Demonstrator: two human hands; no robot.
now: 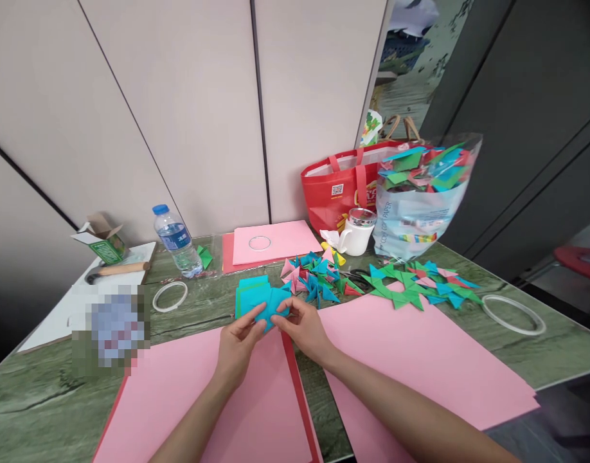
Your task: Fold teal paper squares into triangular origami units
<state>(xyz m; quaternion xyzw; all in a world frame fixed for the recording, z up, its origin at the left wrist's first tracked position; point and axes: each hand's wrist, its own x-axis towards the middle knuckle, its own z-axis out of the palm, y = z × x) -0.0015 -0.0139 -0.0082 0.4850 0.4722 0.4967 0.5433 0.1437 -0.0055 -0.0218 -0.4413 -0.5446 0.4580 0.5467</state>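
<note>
Between my two hands is a piece of blue folding paper [276,301], creased and partly folded. My left hand [241,334] pinches its lower left side with thumb and fingers. On the right side, my right hand [304,325] grips it, fingertips pressed together. Just behind lies a stack of blue and green paper squares [251,287], partly covered by the held piece. Below my hands are large pink sheets [203,399] with red paper under them. To the right of the stack is a pile of folded paper pieces [314,270] in blue, pink and green.
Star-shaped paper rings [401,292] lie at right, near a white tape ring [514,315]. More pink sheets [420,366] extend beneath them. Behind stand a white mug [357,235], a red bag [324,193] and a filled plastic bag [415,212]. A water bottle [179,241] stands at left.
</note>
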